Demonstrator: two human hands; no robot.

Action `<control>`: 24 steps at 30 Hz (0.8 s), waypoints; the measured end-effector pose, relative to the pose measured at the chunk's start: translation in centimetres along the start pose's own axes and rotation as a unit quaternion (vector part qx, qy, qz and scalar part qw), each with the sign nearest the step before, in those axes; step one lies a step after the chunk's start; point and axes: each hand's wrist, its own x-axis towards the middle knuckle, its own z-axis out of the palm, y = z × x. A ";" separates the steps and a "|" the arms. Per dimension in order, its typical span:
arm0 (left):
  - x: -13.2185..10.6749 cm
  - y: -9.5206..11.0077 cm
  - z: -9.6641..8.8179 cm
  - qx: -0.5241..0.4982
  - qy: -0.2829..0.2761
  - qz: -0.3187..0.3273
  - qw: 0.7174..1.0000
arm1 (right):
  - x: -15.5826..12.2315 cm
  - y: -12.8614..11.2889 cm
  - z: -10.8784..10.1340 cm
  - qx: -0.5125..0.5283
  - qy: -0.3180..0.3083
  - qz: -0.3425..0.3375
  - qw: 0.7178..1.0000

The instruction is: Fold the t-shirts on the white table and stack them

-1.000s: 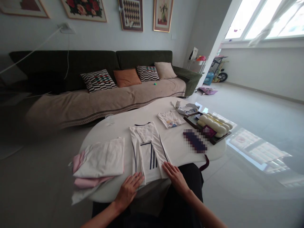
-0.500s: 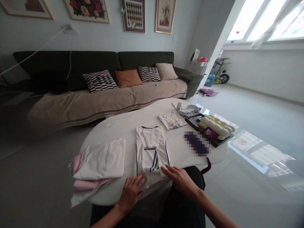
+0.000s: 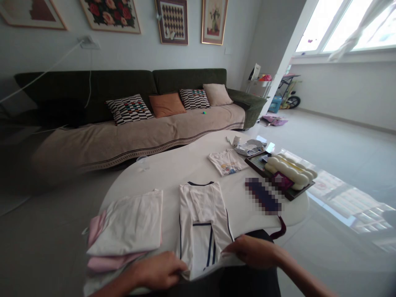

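Pinching the shirt by its near corners, the left hand and right hand each had a closed grip. The shirt lay mostly on the tabletop, long way pointing straight ahead.

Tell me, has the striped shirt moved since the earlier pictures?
Yes: judged against the pile on the table, the striped shirt has shifted toward the near edge and slightly right.
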 end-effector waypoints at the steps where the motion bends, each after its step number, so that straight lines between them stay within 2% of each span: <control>1: 0.6 -0.3 -2.5 -0.058 -0.031 0.013 0.998 | 1.3 0.8 -1.8 0.076 -0.044 -0.014 0.996; 2: 1.5 -0.8 -5.0 -0.119 -0.046 0.016 0.992 | 3.0 1.7 -3.4 0.131 -0.049 -0.002 0.990; 3: 2.6 -1.7 -7.5 -0.180 -0.051 0.011 0.982 | 4.8 2.8 -4.9 0.157 -0.013 0.041 0.987; 5: 5.4 -4.1 -11.3 -0.286 0.001 -0.040 0.957 | 8.9 5.2 -6.7 0.158 0.038 0.101 0.981; 7: 8.4 -6.9 -13.2 -0.370 0.087 -0.134 0.915 | 12.6 7.5 -6.7 0.151 0.064 0.146 0.976; 8: 9.7 -8.2 -13.3 -0.394 0.124 -0.173 0.894 | 14.1 8.4 -6.2 0.149 0.071 0.166 0.972; 10: 11.7 -10.5 -12.3 -0.413 0.172 -0.207 0.870 | 16.3 9.9 -4.7 0.143 0.077 0.200 0.966; 14: 12.7 -12.9 -9.8 -0.415 0.215 -0.188 0.864 | 17.8 11.7 -2.3 0.135 0.078 0.211 0.965; 16: 12.2 -13.3 -9.9 -0.416 0.219 -0.170 0.866 | 18.0 12.3 -2.4 0.131 0.077 0.197 0.969; 20: 11.8 -14.0 -11.9 -0.372 0.220 -0.111 0.895 | 18.8 13.0 -3.4 0.114 0.096 0.173 0.974; 22: 12.3 -14.4 -12.5 -0.300 0.252 -0.113 0.913 | 19.5 12.9 -3.5 0.095 0.124 0.170 0.973; 24: 13.3 -14.9 -12.5 -0.227 0.303 -0.130 0.916 | 20.0 12.5 -3.0 0.068 0.166 0.176 0.968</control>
